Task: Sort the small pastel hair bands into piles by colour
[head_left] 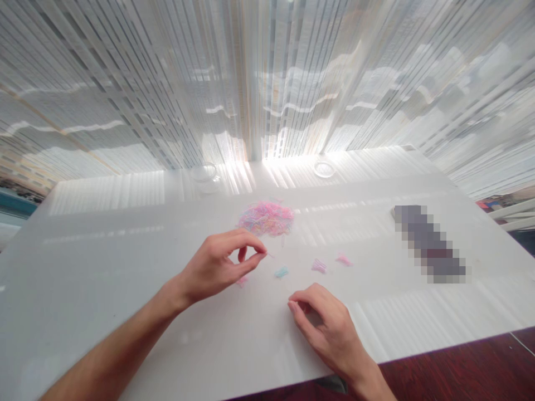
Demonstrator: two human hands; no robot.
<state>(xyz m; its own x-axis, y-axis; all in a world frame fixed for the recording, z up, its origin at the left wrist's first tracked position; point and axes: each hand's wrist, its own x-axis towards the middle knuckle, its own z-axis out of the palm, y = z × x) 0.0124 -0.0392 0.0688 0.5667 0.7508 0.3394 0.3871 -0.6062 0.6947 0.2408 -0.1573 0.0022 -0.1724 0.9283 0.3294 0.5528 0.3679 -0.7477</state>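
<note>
My left hand [223, 259] is closed in a pinch, with a thin pink rubber band [271, 255] at its fingertips. It hovers just in front of a loose heap of pastel rubber bands [267, 217]. Low over the table, my right hand [324, 323] has thumb and forefinger pressed together; what they hold, if anything, is too small to see. Between and beyond the hands lie a small blue bunch [281, 272], a lilac bunch [319, 265] and a pink bunch [344, 259] of bands. Another pink bunch [242, 282] is partly hidden by my left hand.
The white table [125, 245] carries a clear round container [204, 172] and a clear ring-shaped lid [324, 169] near its far edge. A blurred-out dark oblong object [430, 245] lies at right. Behind the table hangs a sheer striped curtain [251, 78].
</note>
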